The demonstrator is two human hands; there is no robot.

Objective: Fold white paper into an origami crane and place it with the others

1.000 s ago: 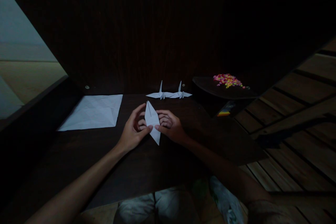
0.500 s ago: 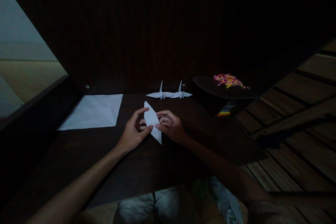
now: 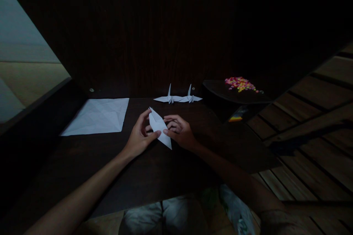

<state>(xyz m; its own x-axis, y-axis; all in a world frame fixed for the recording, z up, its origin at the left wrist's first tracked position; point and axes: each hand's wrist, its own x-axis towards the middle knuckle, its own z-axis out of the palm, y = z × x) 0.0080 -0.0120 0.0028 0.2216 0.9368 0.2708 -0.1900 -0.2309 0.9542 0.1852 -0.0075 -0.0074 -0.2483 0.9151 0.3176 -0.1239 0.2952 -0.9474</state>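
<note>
A folded white paper (image 3: 160, 126), long and diamond-shaped, is held above the dark desk between both hands. My left hand (image 3: 139, 132) grips its left side, thumb on the front near the middle and index finger at the upper tip. On the other side, my right hand (image 3: 180, 131) pinches the right edge with its thumb in front and the fingers curled behind. A narrow flap at the paper's top stands partly apart from the rest. Just beyond the hands, two white paper cranes (image 3: 178, 99) stand side by side on the desk.
A creased white paper sheet (image 3: 96, 116) lies flat at the left. Small colourful pieces (image 3: 240, 84) are heaped on a raised dark shelf (image 3: 217, 90) at the right, with a yellow-orange item (image 3: 235, 119) beneath. A dark side panel (image 3: 35, 110) bounds the desk's left.
The paper's upper tip has shifted slightly left and a flap there has come apart from the layer below. My left index finger has moved up to that tip. The right hand stays put.
</note>
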